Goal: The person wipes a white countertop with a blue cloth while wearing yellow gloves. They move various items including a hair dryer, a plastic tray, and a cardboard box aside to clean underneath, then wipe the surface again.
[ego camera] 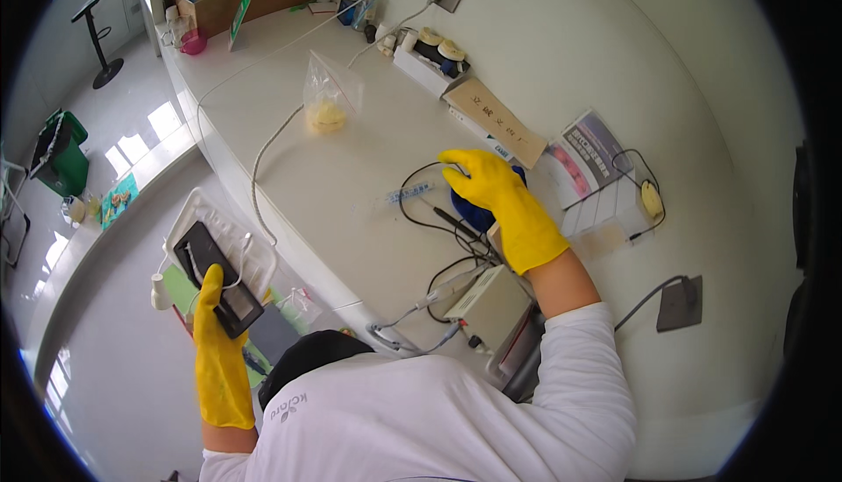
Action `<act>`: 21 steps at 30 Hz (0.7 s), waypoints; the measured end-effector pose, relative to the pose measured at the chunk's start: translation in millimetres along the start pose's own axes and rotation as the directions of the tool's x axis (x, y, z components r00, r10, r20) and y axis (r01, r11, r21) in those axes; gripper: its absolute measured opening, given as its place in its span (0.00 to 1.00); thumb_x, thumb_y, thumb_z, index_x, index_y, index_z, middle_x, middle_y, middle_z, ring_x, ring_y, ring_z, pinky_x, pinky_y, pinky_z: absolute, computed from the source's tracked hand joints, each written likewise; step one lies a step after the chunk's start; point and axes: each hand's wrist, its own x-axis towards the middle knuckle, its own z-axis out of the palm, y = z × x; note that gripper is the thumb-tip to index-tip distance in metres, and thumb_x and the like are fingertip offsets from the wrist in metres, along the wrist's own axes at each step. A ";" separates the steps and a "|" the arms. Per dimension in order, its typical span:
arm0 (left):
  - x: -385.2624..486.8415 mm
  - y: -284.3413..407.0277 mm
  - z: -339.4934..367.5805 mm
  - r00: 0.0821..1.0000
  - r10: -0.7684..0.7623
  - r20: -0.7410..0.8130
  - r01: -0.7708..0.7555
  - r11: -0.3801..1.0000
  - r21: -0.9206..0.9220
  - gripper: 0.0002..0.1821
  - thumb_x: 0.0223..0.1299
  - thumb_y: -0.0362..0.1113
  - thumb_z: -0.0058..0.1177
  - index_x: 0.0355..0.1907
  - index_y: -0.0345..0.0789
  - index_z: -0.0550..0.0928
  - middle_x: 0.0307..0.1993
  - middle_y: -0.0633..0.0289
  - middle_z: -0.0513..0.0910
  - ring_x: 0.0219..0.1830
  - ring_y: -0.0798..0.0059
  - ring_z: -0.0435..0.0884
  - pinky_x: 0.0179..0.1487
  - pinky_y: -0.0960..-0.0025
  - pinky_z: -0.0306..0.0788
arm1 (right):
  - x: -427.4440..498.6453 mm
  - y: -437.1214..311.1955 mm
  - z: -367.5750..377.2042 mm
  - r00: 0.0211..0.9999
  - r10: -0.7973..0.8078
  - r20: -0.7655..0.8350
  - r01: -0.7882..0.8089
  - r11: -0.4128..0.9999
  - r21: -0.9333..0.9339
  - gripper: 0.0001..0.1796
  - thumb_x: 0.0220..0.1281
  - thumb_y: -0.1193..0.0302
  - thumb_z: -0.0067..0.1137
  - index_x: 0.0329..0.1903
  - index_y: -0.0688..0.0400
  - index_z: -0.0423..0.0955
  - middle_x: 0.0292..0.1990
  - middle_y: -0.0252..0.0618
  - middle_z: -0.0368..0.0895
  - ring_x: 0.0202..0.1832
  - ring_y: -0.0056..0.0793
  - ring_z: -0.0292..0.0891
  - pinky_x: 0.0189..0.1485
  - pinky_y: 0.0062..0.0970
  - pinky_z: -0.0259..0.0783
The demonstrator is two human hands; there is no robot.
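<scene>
My left hand (220, 350), in a yellow rubber glove, holds a black rectangular case (240, 307) with its thumb over the edge. A white plastic tray (264, 268) lies against the case, and a white cord loops over both. They are beside the desk's front edge. My right hand (483, 182), gloved alike, is above a dark blue object (468, 211) that it partly hides. Its thumb and forefinger are apart with nothing between them; whether it touches the blue object is unclear. Near it lie a black pen-like handpiece (454, 220) and a clear strip with blue print (411, 191).
A beige control box (490, 304) with tangled cables stands near my body. A clear zip bag (327, 110) holds a pale yellow piece. Along the wall are a small white box (421, 71), a brown envelope (496, 120) bearing writing and clear plastic cases (602, 212). A cable (263, 163) crosses the desk.
</scene>
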 end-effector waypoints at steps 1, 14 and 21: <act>13.2 1.3 -2.3 0.995 -0.099 -0.026 0.098 0.995 -0.024 0.27 0.68 0.40 0.64 0.66 0.33 0.76 0.56 0.51 0.85 0.52 0.53 0.88 0.49 0.44 0.88 | -0.5 -11.3 5.6 0.999 0.003 0.038 0.000 0.998 -0.065 0.24 0.67 0.61 0.62 0.62 0.56 0.80 0.59 0.48 0.84 0.63 0.49 0.77 0.67 0.39 0.72; -14.9 -2.1 23.3 0.966 -0.258 0.019 0.251 0.952 0.176 0.19 0.64 0.36 0.68 0.56 0.37 0.83 0.45 0.57 0.88 0.41 0.60 0.90 0.43 0.53 0.89 | 1.8 -115.2 57.9 0.973 0.162 -0.164 -0.024 0.779 0.627 0.10 0.62 0.72 0.67 0.46 0.56 0.85 0.60 0.39 0.84 0.63 0.43 0.77 0.72 0.42 0.65; -6.9 -14.3 17.3 0.893 -0.445 0.065 0.390 0.838 0.382 0.19 0.65 0.39 0.67 0.54 0.33 0.83 0.45 0.60 0.88 0.41 0.69 0.88 0.44 0.66 0.84 | -81.6 -225.4 63.6 0.668 -0.706 -0.233 0.704 0.702 -0.109 0.20 0.51 0.67 0.61 0.49 0.56 0.85 0.53 0.34 0.86 0.47 0.39 0.81 0.52 0.40 0.77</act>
